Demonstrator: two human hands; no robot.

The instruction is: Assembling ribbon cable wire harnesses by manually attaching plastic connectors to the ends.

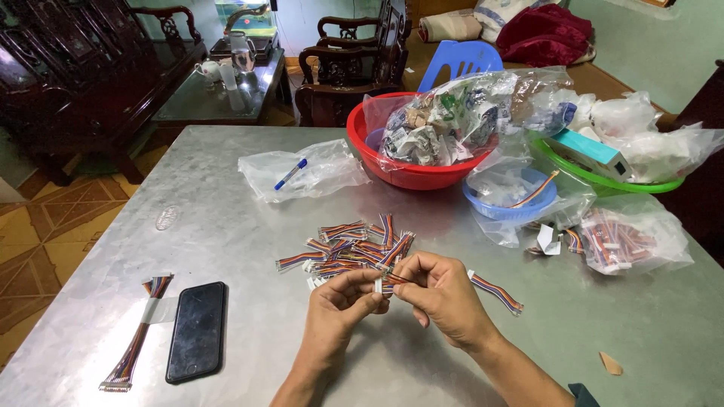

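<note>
1. Both hands meet near centre over the tabletop (226, 226): left hand (341, 301) and right hand (441, 294) pinch one short multicolour ribbon cable (390, 280) between fingertips, each grip narrow and closed on it.
2. Cable sits between the two grips, touching both, just above the tabletop.
3. Risk: thin wires could slip out or pull from the white connector if the pinch twists.
4. Cable pile (351, 252) lies just beyond the hands; a loose piece (495, 292) to the right could get knocked.
5. Near left: phone (197, 330), long taped cable bundle (139, 335). Far: red basin (407, 175), blue bowl (507, 207).
</note>
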